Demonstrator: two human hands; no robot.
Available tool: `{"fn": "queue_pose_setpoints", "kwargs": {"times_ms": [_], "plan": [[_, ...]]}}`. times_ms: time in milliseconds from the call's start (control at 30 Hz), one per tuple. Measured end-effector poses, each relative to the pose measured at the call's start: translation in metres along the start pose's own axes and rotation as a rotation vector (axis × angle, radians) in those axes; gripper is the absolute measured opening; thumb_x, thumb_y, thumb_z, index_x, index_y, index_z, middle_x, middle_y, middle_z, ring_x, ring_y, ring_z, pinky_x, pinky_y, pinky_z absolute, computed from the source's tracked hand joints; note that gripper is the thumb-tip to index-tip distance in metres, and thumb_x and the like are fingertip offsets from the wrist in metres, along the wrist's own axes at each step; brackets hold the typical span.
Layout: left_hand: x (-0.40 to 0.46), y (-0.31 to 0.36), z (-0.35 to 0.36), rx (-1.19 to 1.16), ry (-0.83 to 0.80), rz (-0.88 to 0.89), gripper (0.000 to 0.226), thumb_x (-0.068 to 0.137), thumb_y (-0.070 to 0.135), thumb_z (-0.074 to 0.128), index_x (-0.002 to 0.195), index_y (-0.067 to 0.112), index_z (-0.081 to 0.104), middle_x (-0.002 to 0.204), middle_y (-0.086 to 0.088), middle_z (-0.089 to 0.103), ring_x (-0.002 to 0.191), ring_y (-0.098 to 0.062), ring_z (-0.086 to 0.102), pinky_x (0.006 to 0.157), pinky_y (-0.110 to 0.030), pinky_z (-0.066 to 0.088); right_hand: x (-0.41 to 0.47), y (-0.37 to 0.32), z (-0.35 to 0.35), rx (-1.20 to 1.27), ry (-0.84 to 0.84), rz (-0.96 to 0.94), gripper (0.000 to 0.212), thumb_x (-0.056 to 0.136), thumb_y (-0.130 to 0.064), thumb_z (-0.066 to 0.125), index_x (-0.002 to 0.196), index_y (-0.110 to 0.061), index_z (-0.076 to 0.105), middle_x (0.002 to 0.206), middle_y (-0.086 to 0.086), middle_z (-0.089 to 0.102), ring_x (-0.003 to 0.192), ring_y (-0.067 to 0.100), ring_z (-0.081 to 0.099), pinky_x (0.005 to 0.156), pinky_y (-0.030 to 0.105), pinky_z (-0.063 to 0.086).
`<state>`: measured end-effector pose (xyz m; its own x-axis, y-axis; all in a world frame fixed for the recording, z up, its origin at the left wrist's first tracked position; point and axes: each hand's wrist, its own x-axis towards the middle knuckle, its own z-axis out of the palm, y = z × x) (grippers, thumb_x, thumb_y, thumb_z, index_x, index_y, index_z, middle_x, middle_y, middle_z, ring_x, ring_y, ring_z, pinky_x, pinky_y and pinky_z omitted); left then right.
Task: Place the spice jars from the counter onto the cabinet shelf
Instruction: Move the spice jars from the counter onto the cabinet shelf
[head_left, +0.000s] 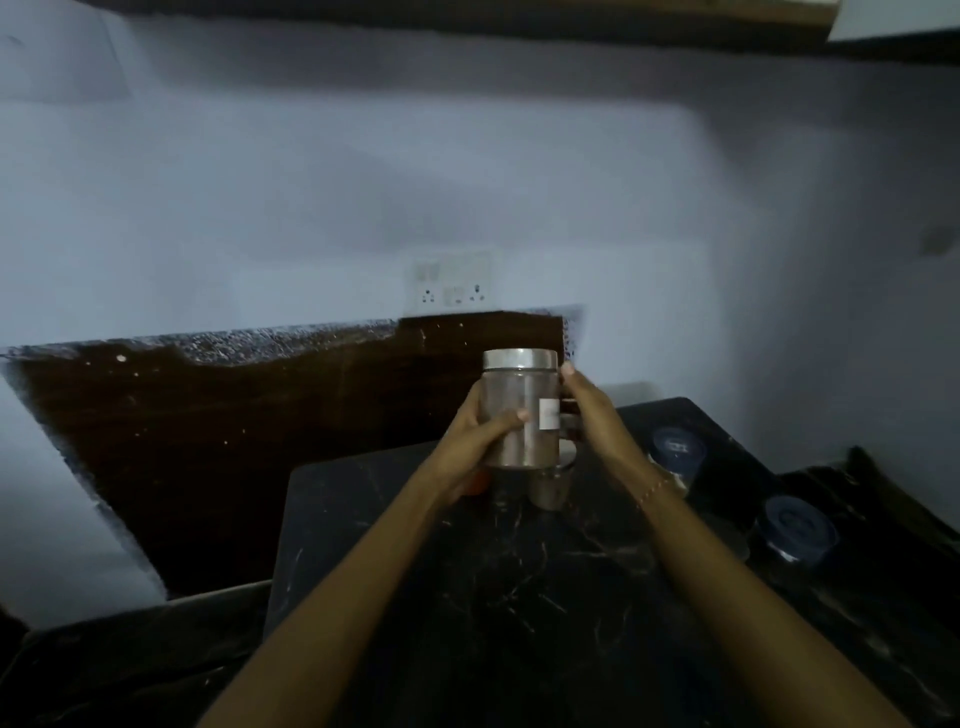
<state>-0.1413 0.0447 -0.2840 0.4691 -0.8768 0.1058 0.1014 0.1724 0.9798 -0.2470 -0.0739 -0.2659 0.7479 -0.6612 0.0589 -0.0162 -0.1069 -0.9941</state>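
Note:
A clear spice jar (521, 410) with a silver lid, brown contents and a small white label is held upright above the black counter (519, 597). My left hand (480, 434) wraps its left side with the thumb across the front. My right hand (587, 408) presses its right side, fingertips near the lid. Below the jar stands another small jar (551, 486), partly hidden. Two dark-lidded jars (677, 448) (795, 527) stand on the counter to the right. The cabinet's dark underside (467, 15) runs along the top edge; its shelf is out of view.
A white wall with a socket plate (452, 283) rises behind the counter. A dark brown panel (234, 441) lies at the left behind the counter. Something orange (475, 483) shows under my left wrist.

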Motion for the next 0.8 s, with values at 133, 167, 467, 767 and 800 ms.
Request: {"fn": "queue_pose_setpoints", "kwargs": {"times_ms": [133,167,467,767,800], "plan": [[0.002,0.031,-0.008,-0.13,-0.088,0.037,0.069,0.071,0.022,0.064,0.136,0.021,0.039,0.128,-0.008,0.054,0.115,-0.023,0.057,0.088,-0.037,0.053,-0.011,-0.012,0.021,0.32,-0.219,-0.029,0.043,0.084,-0.045,0.042,0.122,-0.029,0.047,0.124,0.005,0.056,0.111,0.019,0.058,0.082,0.033,0.056],[0.002,0.038,-0.009,-0.133,-0.092,0.046,0.075,0.068,0.025,0.066,0.137,0.019,0.038,0.128,-0.009,0.054,0.114,-0.023,0.056,0.089,-0.038,0.052,-0.011,-0.016,0.026,0.346,-0.219,-0.052,0.046,0.082,-0.045,0.042,0.125,-0.027,0.045,0.126,0.007,0.054,0.114,0.022,0.056,0.087,0.039,0.054],[0.013,0.082,-0.014,0.149,0.144,0.264,0.033,0.091,0.017,0.056,0.11,0.043,0.054,0.109,0.019,0.064,0.1,0.001,0.063,0.075,-0.016,0.053,0.015,-0.063,0.045,0.237,-0.044,-0.304,0.036,0.096,-0.042,0.036,0.13,-0.031,0.041,0.118,-0.008,0.059,0.11,0.01,0.058,0.087,0.027,0.052],[0.047,0.139,-0.02,0.168,0.233,0.375,0.039,0.093,0.011,0.051,0.129,0.022,0.046,0.128,-0.006,0.056,0.118,-0.019,0.054,0.096,-0.034,0.047,0.059,-0.13,0.013,0.23,-0.312,-0.357,0.045,0.098,-0.017,0.04,0.14,-0.031,0.037,0.13,-0.006,0.056,0.123,0.015,0.049,0.093,0.037,0.05],[0.052,0.147,-0.019,0.171,0.243,0.387,0.036,0.093,0.01,0.05,0.127,0.022,0.047,0.125,-0.005,0.057,0.115,-0.018,0.054,0.096,-0.035,0.047,0.065,-0.139,0.011,0.199,-0.324,-0.371,0.046,0.098,-0.017,0.041,0.141,-0.03,0.035,0.134,-0.003,0.053,0.124,0.016,0.049,0.096,0.037,0.048]]}}
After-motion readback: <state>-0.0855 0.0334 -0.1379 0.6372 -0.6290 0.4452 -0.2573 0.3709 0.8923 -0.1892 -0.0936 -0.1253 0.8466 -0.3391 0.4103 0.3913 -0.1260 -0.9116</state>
